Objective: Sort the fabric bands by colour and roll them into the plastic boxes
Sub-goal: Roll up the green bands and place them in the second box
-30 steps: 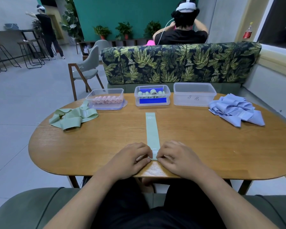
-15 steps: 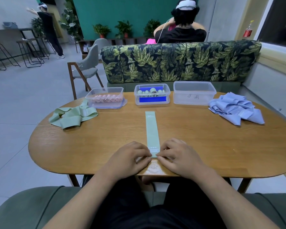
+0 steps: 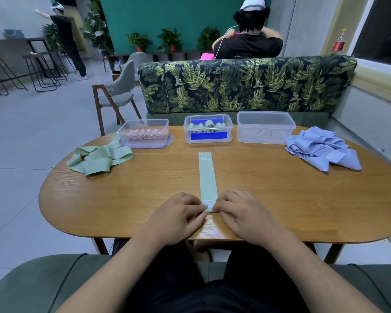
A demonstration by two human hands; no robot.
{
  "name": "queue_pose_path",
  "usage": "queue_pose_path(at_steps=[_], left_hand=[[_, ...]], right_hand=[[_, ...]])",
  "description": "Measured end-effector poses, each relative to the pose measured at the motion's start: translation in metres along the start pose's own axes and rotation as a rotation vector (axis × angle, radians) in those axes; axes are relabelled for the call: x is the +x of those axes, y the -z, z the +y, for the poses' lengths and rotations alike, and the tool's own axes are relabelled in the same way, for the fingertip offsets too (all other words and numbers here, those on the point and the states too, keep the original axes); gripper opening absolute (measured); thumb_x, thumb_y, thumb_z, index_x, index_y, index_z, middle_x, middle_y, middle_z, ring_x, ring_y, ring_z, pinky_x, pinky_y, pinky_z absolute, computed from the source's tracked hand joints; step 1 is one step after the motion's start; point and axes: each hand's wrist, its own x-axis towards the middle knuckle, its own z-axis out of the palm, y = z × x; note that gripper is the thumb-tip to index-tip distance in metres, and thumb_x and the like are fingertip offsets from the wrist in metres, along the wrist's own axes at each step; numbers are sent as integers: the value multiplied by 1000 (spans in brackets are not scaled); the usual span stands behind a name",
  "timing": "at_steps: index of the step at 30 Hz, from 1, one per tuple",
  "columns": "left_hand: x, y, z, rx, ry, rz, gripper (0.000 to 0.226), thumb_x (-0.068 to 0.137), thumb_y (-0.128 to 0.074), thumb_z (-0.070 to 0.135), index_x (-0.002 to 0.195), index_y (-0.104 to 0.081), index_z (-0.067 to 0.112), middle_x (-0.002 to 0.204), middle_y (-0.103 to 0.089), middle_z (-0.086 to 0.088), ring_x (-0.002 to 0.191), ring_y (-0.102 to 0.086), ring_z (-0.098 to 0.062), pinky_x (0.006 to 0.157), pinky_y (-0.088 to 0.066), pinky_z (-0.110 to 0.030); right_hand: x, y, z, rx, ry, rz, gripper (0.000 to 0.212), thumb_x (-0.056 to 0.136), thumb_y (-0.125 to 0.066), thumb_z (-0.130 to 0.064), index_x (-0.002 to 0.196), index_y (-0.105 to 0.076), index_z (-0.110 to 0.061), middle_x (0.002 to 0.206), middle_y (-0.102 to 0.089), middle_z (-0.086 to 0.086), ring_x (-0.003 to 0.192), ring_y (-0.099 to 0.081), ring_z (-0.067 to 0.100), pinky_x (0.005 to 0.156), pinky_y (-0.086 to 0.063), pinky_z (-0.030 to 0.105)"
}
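A pale green fabric band point(image 3: 207, 177) lies flat and straight on the wooden table point(image 3: 280, 199), pointing away from me. My left hand point(image 3: 178, 215) and my right hand point(image 3: 242, 213) pinch its near end from both sides, fingertips on the edge. Loose green bands point(image 3: 98, 158) are heaped at the left, loose blue bands point(image 3: 323, 150) at the right. Three clear plastic boxes stand at the far edge: the left box point(image 3: 145, 134) holds pink rolls, the middle box point(image 3: 208, 132) holds green rolls, and the right box point(image 3: 265, 127) looks empty.
A leaf-patterned sofa point(image 3: 246, 84) backs the far side of the table, with a person seated behind it. A grey chair point(image 3: 117, 96) stands at the far left. Another person stands far off at the left by bar stools.
My fingertips have crept slightly forward on the band's near end. The band and the piles lie as before.
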Motion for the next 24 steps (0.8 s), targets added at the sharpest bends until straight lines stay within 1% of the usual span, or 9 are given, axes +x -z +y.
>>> queue_pose_path(at_steps=[2,4,10,12,14,16,18,21,24], left_hand=[[0,0,1,-1,15,-1,36,104,-54,50,128,-76,34,122,-68,13,117,-57,-7,97,-37,-12],[-1,0,1,7,27,1,35,105,-54,49,130,-74,34,125,-68,13,119,-56,-6,97,-30,-8],[1,-1,1,26,57,-20,44,106,-51,50,144,-65,30,140,-64,13,128,-50,-6,105,-27,-9],[3,0,1,17,69,-36,51,106,-53,48,152,-56,27,143,-62,11,131,-48,-6,109,-30,-13],[4,2,0,-22,97,-58,61,104,-56,45,160,-43,27,143,-62,11,132,-48,-9,112,-37,-23],[5,4,0,-69,129,-56,64,102,-58,43,161,-37,29,140,-62,12,131,-50,-9,111,-41,-28],[5,4,0,-85,133,-50,56,103,-57,41,157,-42,32,138,-62,13,130,-50,-8,110,-42,-28],[5,3,-1,-54,74,-66,38,107,-51,40,144,-55,34,136,-61,18,128,-50,-7,110,-42,-31],[7,-1,-4,-46,66,-66,32,108,-49,40,136,-62,32,134,-62,19,126,-51,-6,110,-43,-33]], right_hand=[[0,-1,1,10,-1,-3,19,100,-60,-22,111,-70,-34,111,-61,-22,107,-54,9,95,-37,26],[0,-3,2,6,-22,2,19,101,-58,-24,111,-71,-35,110,-63,-23,106,-55,9,96,-37,26],[0,-4,3,-5,-66,12,27,100,-55,-30,119,-73,-36,111,-64,-22,107,-54,11,95,-42,30],[1,-5,4,-12,-100,2,31,100,-54,-32,124,-73,-37,114,-63,-22,109,-53,11,95,-43,31],[2,-5,4,-18,-129,-19,33,101,-53,-32,128,-72,-38,117,-61,-22,112,-52,11,97,-44,33],[3,-5,4,-22,-150,-39,35,102,-52,-33,131,-70,-39,121,-59,-23,116,-51,10,99,-44,34],[4,-4,4,-28,-173,-59,37,103,-47,-37,133,-69,-41,125,-58,-25,120,-48,8,100,-43,35],[5,-2,3,-36,-204,-95,40,105,-43,-41,137,-65,-44,133,-55,-26,127,-45,7,105,-42,36],[7,-2,3,-41,-219,-130,42,106,-38,-44,142,-60,-45,141,-52,-26,134,-41,7,110,-38,37]])
